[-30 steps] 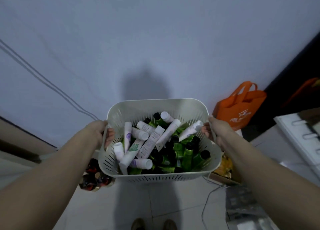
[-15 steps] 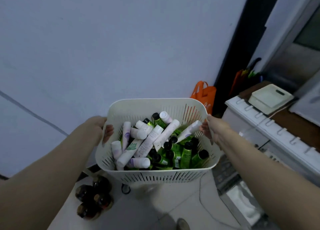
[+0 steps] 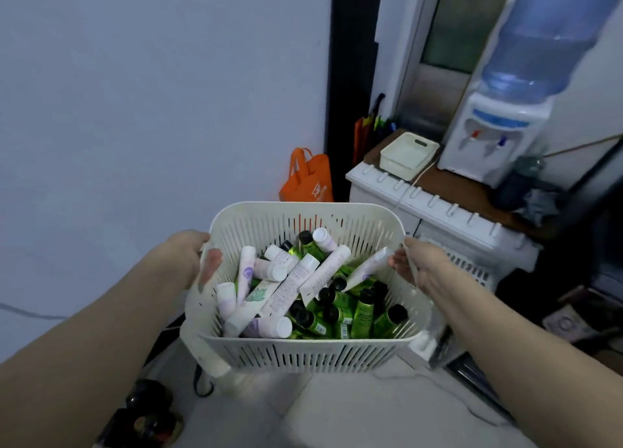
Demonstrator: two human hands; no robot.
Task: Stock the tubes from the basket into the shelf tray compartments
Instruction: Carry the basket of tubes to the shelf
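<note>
1. rightward, since the earlier frames, the view is swung, and a water dispenser (image 3: 495, 137) and a white tray (image 3: 409, 154) on a counter (image 3: 455, 184) are brought in.
2. head view: the basket (image 3: 303, 356) is gripped at both short ends, the left hand (image 3: 190, 259) and right hand (image 3: 426, 265) each curled over the rim, so the load is kept level while carried.
3. the tubes (image 3: 293, 280), white and green, are heaped inside the basket; none is yet stocked.

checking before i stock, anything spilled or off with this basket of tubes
Nothing stands out. The basket is held by its side rims, gripped by the left hand and the right hand. The white tubes and green tubes lie jumbled and criss-crossed, but all are inside; none hangs over the rim or has spilled.
</note>
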